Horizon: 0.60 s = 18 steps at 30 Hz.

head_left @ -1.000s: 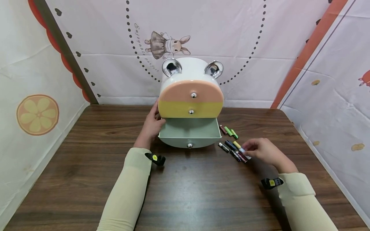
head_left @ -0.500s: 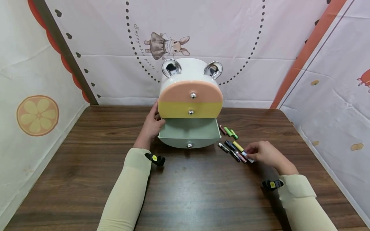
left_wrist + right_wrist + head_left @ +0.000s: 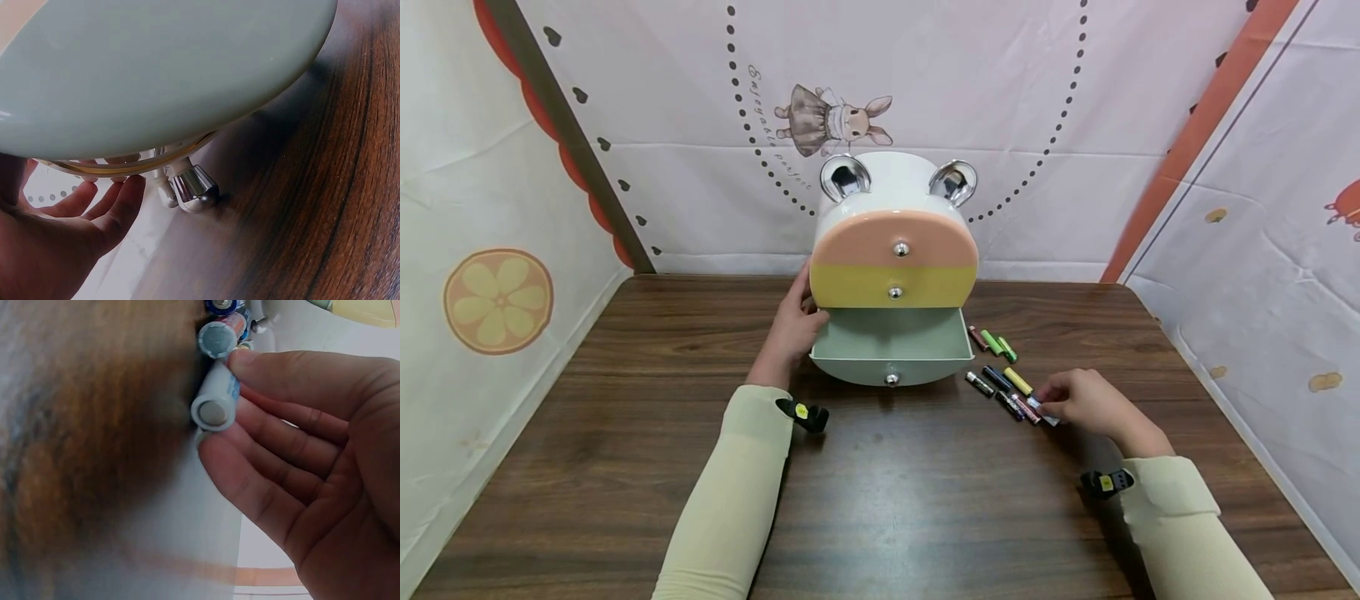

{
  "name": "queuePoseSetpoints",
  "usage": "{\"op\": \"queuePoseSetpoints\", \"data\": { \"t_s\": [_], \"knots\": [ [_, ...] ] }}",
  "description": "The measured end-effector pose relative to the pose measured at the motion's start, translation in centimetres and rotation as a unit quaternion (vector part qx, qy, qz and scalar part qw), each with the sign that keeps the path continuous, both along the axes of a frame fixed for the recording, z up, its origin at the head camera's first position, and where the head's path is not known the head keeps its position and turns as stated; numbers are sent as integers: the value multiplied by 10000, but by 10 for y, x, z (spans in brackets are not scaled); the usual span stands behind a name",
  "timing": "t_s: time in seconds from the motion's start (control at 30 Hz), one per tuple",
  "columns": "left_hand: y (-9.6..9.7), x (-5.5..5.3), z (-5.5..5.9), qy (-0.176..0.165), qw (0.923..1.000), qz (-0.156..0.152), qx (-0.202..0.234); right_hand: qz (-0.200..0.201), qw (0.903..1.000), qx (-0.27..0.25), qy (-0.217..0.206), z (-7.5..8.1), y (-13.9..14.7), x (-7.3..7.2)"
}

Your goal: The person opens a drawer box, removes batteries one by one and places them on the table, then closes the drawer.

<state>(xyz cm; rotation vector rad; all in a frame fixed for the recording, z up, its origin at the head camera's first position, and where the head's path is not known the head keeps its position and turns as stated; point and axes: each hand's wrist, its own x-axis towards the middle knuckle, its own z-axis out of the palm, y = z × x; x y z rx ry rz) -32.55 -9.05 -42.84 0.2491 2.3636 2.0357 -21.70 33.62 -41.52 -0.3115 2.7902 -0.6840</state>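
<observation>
A round mini drawer cabinet (image 3: 895, 187) stands on the table, its bottom green drawer (image 3: 892, 333) pulled out. My left hand (image 3: 793, 329) rests on the cabinet's left side, thumb near the open drawer; in the left wrist view its fingertips touch the rim behind the green front. To the right, my right hand (image 3: 1086, 402) pinches a white battery (image 3: 215, 403) between thumb and finger, low over the table among other batteries. Beside it lie a yellow battery (image 3: 1018, 382), a dark blue battery (image 3: 997, 378), and several black and reddish batteries. The right palm partly hides the white battery in the head view.
Farther back, green batteries (image 3: 992, 342) and a brown battery (image 3: 978, 337) lie by the cabinet's right side. The wooden table (image 3: 880, 500) meets printed cloth walls (image 3: 700, 208) at the back and sides. Silver feet (image 3: 194, 190) support the cabinet.
My right hand has moved slightly right and toward me, drawing the white battery away from the yellow one. The left hand has stayed at the cabinet.
</observation>
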Motion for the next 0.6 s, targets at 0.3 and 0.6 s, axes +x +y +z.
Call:
{"op": "queuePoseSetpoints", "data": {
  "t_s": [0.3, 0.6],
  "knots": [
    [0, 2, 6, -142, 9999, -6, 30, -55, 10000, 14, -47, -1, 0, 1],
    [2, 17, 27, -227, 9997, -73, -3, -36, 10000, 58, 29, 0, -1, 1]
  ]
}}
